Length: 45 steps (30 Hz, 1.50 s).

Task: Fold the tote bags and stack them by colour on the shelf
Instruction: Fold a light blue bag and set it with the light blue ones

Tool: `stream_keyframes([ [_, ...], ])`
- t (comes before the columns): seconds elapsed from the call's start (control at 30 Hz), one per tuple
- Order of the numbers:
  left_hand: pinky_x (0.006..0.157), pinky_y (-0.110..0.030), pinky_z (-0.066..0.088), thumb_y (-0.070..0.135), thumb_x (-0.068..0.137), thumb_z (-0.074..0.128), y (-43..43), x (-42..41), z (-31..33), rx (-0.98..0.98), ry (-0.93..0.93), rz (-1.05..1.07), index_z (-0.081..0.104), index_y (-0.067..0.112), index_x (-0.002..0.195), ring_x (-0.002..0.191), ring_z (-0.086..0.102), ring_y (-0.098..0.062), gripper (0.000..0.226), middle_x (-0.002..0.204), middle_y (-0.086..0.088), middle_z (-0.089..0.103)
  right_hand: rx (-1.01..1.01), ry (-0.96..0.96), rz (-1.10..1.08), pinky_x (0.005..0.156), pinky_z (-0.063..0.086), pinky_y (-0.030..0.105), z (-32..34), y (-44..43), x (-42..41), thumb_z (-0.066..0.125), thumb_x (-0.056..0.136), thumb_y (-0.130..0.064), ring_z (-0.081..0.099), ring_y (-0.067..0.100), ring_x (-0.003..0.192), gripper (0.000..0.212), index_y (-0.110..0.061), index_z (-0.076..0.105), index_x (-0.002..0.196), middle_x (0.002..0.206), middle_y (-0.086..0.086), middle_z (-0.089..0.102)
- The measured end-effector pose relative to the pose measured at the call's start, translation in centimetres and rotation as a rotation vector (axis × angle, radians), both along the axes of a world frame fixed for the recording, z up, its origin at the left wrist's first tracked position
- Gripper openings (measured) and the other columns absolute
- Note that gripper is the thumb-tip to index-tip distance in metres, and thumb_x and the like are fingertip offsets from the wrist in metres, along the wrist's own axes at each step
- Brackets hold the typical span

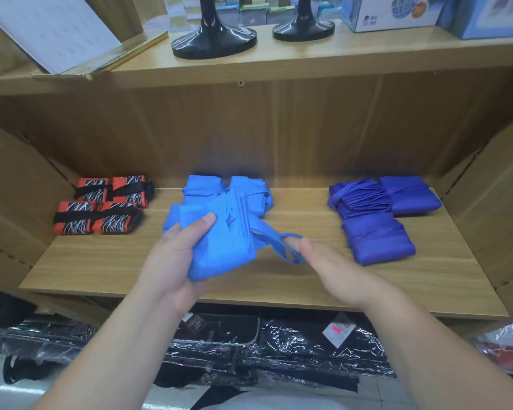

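Light-blue tote bag (219, 250), half folded, hangs over the shelf's (264, 288) near middle, gripped by the left hand (172, 261); it looks light, limp, slippery (pinch across the folds). The right hand (335, 267) meets its strap loop (279, 235), grasp unclear. Bare board lies right of it, before the purple bags (379, 241).

Left group (101, 205), middle group (245, 189) and right group (379, 214) of bags lie on the shelf (308, 281).
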<state>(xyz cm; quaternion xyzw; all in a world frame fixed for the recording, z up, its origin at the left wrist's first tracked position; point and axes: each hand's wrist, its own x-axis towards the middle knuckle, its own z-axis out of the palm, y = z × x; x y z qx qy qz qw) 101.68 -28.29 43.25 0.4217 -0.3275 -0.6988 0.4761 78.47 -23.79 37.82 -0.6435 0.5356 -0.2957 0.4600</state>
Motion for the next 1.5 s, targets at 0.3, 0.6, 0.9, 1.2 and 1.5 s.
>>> stream_keyframes([
  [0.3, 0.084, -0.047, 0.057, 0.017, 0.073, 0.084, -0.7, 1.0, -6.2, 0.028, -0.531, -0.18, 0.069, 0.004, 0.105, 0.09, 0.074, -0.03, 0.037, 0.102, -0.015, 0.077, 0.322, -1.203, -0.243, 0.11, 0.041, 0.051, 0.7, -1.6, -0.1, 0.023, 0.072, -0.09, 0.06, 0.042, 0.123, 0.117, 0.005, 0.056, 0.132, 0.119, 0.03, 0.066],
  [0.6, 0.075, -0.044, 0.053, 0.024, 0.069, 0.088, -3.8, -0.4, -9.8, -0.894, -1.537, -0.056, 0.07, 0.018, 0.108, 0.084, 0.059, -0.031, 0.044, 0.097, -0.005, 0.058, 0.422, -0.846, -0.416, 0.084, 0.056, 0.037, -3.3, -3.2, 2.3, 0.028, 0.106, -0.032, 0.067, 0.029, 0.1, 0.048, -0.004, 0.066, 0.116, 0.114, 0.022, 0.07],
  [0.9, 0.084, -0.025, 0.044, 0.053, 0.083, 0.048, -1.0, -3.1, -9.7, -0.477, -0.809, -0.232, 0.072, 0.015, 0.08, 0.091, 0.058, -0.011, 0.045, 0.089, 0.0, 0.06, 0.199, -0.466, -0.475, 0.061, 0.053, 0.023, -4.2, -3.9, 5.2, 0.068, 0.092, -0.004, 0.059, 0.016, 0.067, 0.025, -0.016, 0.07, 0.07, 0.071, 0.005, 0.062],
  [1.2, 0.071, -0.034, 0.038, 0.023, 0.097, 0.061, -1.4, -3.8, -9.1, -0.175, -0.591, -0.19, 0.059, -0.008, 0.089, 0.078, 0.048, -0.02, 0.032, 0.08, -0.015, 0.054, 0.16, -0.498, -0.48, 0.061, 0.055, 0.022, -4.7, -3.8, 4.6, 0.073, 0.087, 0.002, 0.059, 0.012, 0.065, 0.015, -0.01, 0.064, 0.082, 0.075, 0.009, 0.059],
  [1.5, 0.053, -0.01, 0.038, 0.01, 0.102, 0.05, -1.3, -3.1, -8.8, -0.07, -0.538, -0.161, 0.059, 0.016, 0.065, 0.056, 0.052, 0.002, 0.039, 0.058, 0.016, 0.059, 0.012, -0.175, -0.56, 0.074, 0.047, 0.009, -6.6, -2.4, 4.4, 0.078, 0.086, -0.014, 0.063, 0.004, 0.082, 0.025, -0.017, 0.072, 0.11, 0.11, 0.0, 0.06],
])
